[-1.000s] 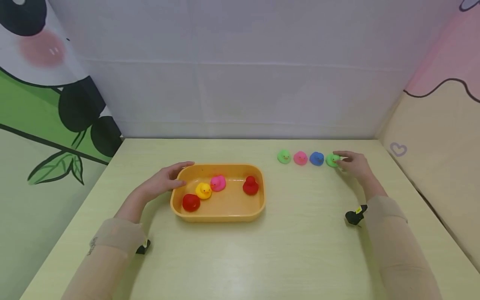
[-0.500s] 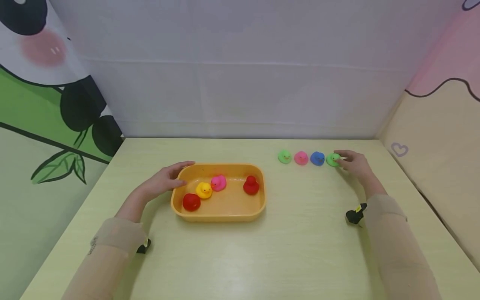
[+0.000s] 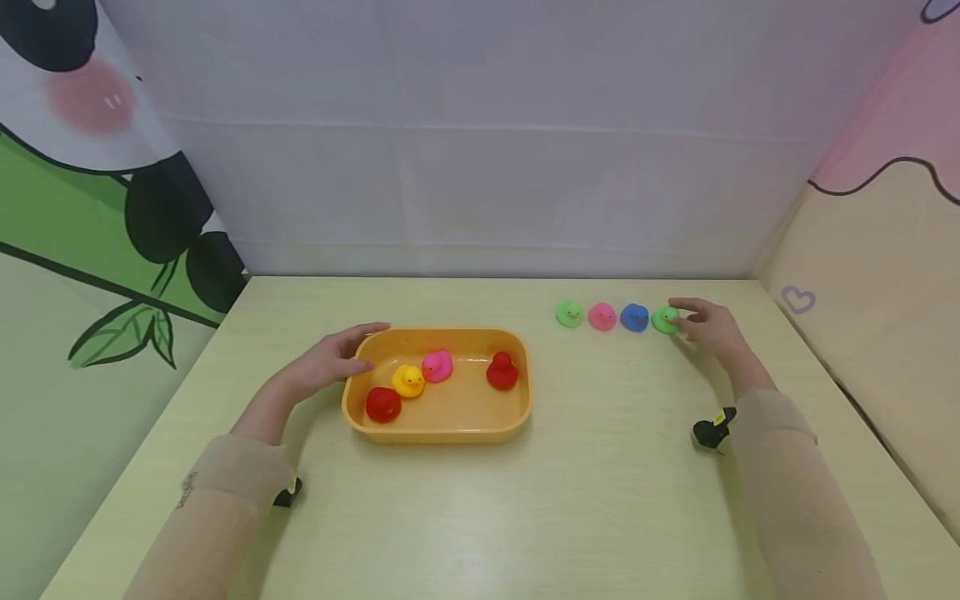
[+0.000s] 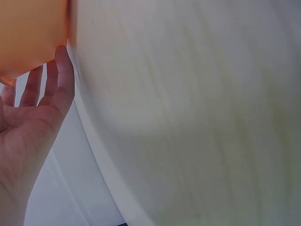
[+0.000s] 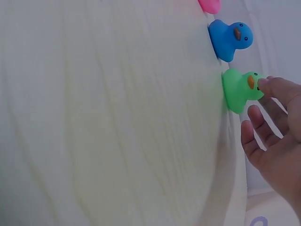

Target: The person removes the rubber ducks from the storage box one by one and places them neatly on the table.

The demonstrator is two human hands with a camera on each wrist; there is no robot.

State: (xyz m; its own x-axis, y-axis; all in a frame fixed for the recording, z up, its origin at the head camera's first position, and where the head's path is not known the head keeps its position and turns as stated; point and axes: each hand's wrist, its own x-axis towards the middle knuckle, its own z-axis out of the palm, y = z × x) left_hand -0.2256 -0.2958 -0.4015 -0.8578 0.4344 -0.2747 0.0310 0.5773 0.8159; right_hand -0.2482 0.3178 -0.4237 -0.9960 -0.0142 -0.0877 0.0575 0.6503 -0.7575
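My left hand (image 3: 322, 368) holds the left end of a yellow-orange plastic tray (image 3: 450, 437), thumb over the rim and fingers along the outside. In the tray lie a yellow rubber duck (image 3: 407, 381), a pink one (image 3: 437, 366), a red one (image 3: 502, 372) and another rounded red toy (image 3: 383, 405). At the back right, my right hand (image 3: 708, 327) pinches the head of a green rubber duck (image 5: 234, 92) between thumb and fingers. That duck sits on the table at the right end of a row. Beside it stands a blue duck (image 3: 634, 317).
Further left in the row are a pink duck (image 3: 602, 317) and another green duck (image 3: 569, 313). The pale table (image 3: 585, 500) backs onto a whitish cloth wall (image 3: 487, 192). Printed panels flank both sides. A black wrist device (image 3: 711, 432) hangs at the right sleeve.
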